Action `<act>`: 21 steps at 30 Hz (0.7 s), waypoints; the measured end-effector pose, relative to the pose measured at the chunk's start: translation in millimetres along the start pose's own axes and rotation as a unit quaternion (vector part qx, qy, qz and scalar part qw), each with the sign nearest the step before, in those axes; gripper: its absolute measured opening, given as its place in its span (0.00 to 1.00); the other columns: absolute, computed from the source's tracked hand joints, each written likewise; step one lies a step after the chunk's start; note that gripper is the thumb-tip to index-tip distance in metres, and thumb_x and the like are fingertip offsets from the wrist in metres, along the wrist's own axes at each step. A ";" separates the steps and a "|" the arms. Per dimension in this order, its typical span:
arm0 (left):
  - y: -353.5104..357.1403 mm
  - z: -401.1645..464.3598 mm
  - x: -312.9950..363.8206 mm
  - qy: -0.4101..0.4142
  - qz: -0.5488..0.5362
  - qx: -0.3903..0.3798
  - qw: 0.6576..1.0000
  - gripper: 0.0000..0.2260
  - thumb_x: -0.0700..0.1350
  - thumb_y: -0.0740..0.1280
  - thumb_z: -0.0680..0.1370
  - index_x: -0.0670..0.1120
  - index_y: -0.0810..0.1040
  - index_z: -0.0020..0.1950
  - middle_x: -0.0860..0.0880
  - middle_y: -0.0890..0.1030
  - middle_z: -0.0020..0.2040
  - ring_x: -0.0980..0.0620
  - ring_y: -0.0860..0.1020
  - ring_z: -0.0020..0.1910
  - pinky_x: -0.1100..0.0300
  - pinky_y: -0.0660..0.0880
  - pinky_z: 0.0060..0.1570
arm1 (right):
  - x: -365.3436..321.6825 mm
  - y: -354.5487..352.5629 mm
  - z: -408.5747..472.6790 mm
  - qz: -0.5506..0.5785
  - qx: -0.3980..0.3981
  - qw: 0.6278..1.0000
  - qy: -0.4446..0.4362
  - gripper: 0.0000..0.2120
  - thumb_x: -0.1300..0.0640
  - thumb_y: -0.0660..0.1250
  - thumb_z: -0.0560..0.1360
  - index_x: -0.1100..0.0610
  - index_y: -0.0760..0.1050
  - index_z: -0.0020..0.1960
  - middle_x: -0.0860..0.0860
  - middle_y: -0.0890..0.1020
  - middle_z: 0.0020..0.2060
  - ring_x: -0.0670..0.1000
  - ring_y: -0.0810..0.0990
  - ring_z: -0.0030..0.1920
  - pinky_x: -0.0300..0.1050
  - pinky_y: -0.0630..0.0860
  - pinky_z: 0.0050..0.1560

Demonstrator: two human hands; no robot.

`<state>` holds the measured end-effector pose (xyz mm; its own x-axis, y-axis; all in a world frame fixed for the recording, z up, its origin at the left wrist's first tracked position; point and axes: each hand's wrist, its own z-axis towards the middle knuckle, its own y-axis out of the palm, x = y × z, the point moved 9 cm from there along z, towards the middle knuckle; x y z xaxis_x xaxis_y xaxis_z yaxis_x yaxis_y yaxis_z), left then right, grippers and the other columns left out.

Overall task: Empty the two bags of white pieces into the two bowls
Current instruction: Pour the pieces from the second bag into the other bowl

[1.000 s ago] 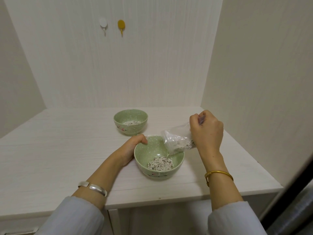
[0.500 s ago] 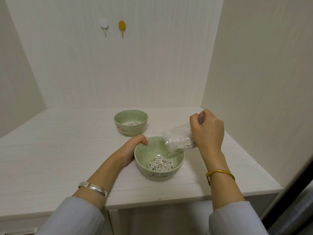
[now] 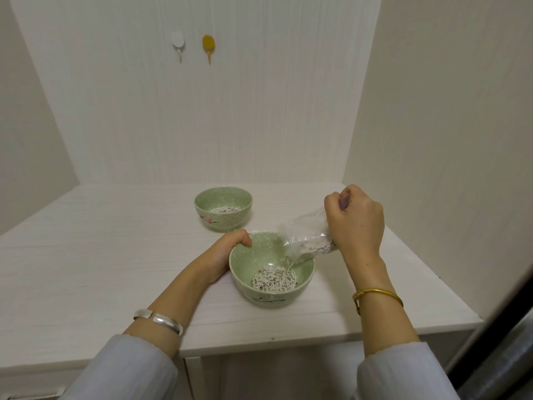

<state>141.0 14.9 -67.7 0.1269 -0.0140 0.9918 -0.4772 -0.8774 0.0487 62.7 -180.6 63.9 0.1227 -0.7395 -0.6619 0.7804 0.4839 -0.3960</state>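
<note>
- R hand (image 3: 356, 226) clenched on bag (image 3: 305, 241) by its closed end; mouth tipped over near bowl (image 3: 245, 272), pieces (image 3: 274, 280) spilling in.
- L hand (image 3: 227, 252) grips that bowl's rim, steadying.
- Far bowl (image 3: 223, 207) beyond L hand, already holds pieces.
- Bag: thin film, limp, light, prob slippery. Best pinched at bottom corners so the rest slides out.

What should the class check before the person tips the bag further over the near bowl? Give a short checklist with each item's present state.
1. Bag mouth over the near bowl: ok.
2. Left hand steadies the bowl's rim: ok.
3. Right hand grips the bag's closed end: ok.
4. Bag emptied: not ok, pieces remain inside.
5. Room left in the bowl: ok, the pile sits low.
6. Spills on the table: cannot tell; none show.
</note>
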 end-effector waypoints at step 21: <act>-2.9 1.5 -2.1 -0.006 -0.005 0.013 1.000 0.13 0.46 0.59 0.62 0.43 0.78 0.40 0.49 0.83 0.32 0.50 0.79 0.34 0.57 0.73 0.42 | -4.9 -1.0 1.8 -0.026 -0.008 1.000 -0.015 0.11 0.58 0.60 0.73 0.60 0.68 0.34 0.47 0.67 0.23 0.54 0.66 0.29 0.41 0.59 0.28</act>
<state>143.4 16.7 -70.1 0.1426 -0.0103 0.9897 -0.4524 -0.8900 0.0560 62.4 -178.3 68.7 0.1008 -0.7776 -0.6206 0.7758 0.4519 -0.4403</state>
